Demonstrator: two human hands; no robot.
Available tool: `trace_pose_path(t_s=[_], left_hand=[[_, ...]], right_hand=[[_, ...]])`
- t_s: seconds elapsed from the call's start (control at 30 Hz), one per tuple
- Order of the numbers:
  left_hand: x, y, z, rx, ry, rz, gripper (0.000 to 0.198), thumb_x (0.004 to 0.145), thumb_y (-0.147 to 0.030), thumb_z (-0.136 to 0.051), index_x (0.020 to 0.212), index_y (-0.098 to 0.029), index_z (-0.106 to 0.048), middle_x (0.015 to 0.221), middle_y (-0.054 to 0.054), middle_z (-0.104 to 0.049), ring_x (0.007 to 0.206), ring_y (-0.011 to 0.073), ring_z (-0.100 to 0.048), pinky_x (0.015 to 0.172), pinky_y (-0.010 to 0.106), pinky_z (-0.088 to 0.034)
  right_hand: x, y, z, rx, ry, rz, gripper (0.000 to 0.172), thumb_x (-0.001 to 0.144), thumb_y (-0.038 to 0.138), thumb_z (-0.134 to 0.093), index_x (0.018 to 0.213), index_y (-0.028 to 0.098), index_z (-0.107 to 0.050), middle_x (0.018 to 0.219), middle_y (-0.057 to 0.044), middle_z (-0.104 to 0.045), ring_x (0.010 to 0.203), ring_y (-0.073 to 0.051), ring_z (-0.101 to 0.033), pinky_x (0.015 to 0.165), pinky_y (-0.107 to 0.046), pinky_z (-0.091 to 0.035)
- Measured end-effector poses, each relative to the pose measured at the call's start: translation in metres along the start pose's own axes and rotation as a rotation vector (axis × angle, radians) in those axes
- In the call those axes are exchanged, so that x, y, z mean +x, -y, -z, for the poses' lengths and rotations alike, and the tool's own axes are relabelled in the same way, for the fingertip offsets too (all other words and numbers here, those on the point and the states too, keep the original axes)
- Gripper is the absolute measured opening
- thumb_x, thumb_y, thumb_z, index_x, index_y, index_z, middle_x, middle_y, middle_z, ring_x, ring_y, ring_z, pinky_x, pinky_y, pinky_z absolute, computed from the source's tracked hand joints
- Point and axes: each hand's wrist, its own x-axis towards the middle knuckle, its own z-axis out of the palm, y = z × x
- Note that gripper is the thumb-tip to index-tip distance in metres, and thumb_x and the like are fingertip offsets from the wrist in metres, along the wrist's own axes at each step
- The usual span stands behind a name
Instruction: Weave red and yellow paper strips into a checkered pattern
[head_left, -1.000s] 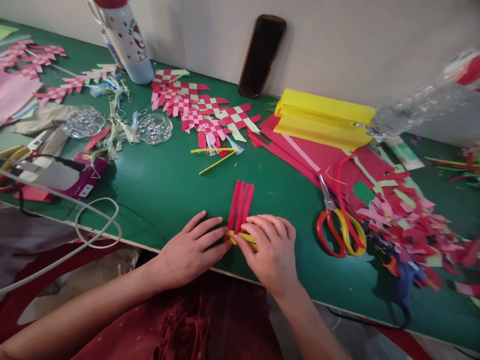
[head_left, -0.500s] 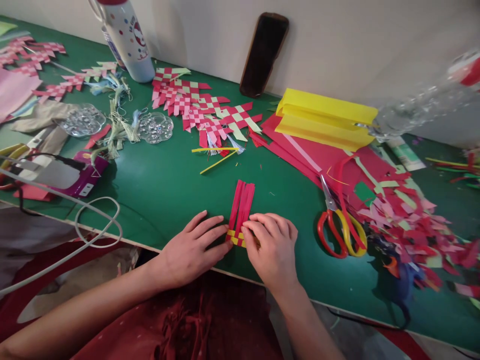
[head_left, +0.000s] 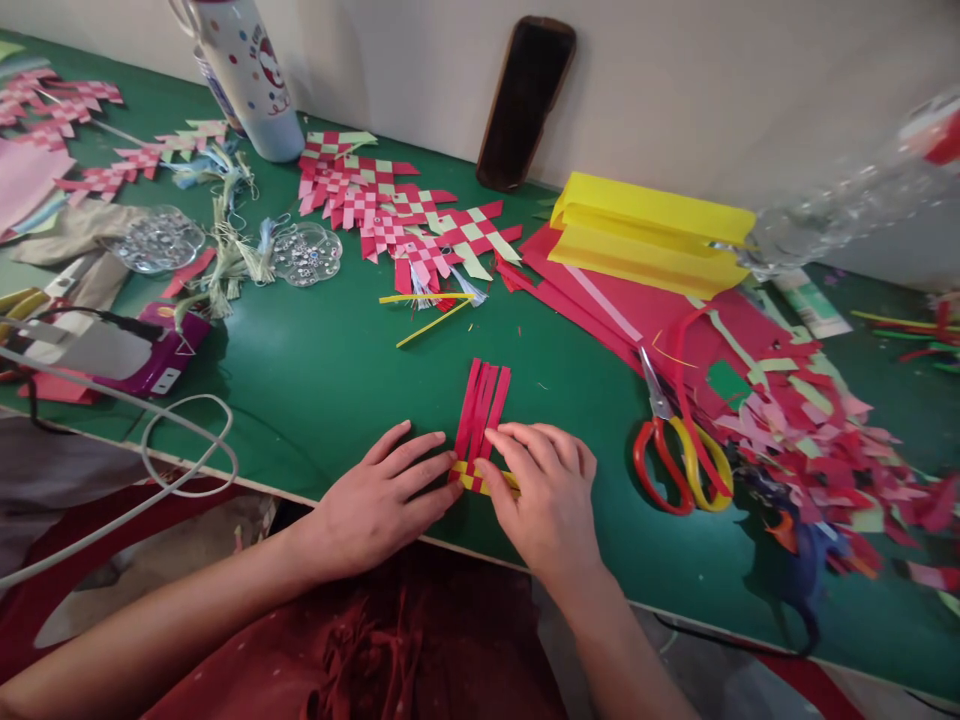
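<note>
Close to the table's near edge lies a small weave of paper strips: upright red strips (head_left: 480, 405) cross yellow strips (head_left: 474, 484) at their lower ends. My left hand (head_left: 379, 500) rests flat on its left side, fingers spread, fingertips touching the left end of the yellow strips. From the right, my right hand (head_left: 547, 490) bends over the weave. Its thumb and forefinger are closed on the red strips just above the yellow band. The fingers partly cover the weave's right side.
Scissors (head_left: 664, 440) lie to the right, beside paper scraps (head_left: 810, 430). Behind are folded yellow paper (head_left: 652, 235), woven paper fish (head_left: 397, 205), a phone (head_left: 525, 105) against the wall and a bottle (head_left: 259, 80). A white cable (head_left: 187, 480) hangs over the left edge.
The red strips stand slightly more apart at their tops. My right thumb has shifted a little left and the yellow end shows beneath it. My left hand has hardly moved.
</note>
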Motion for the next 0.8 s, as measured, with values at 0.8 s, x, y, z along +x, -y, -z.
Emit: trace_pose_path(t_s=[0.8], left_hand=[[0.001,0.002,-0.001,0.032,-0.009,-0.019,0.031,0.1,-0.031,-0.05,0.129,-0.027,-0.057,0.139,-0.001,-0.056,0.138,0.027,-0.037,0.12,0.053,-0.013]], right_hand=[[0.079,-0.025,0.02,0.065,0.621,0.506,0.014,0.091,0.025,-0.058,0.093,0.029,-0.072,0.141,-0.002,-0.054,0.133,-0.029,-0.037,0.106,-0.052,-0.029]])
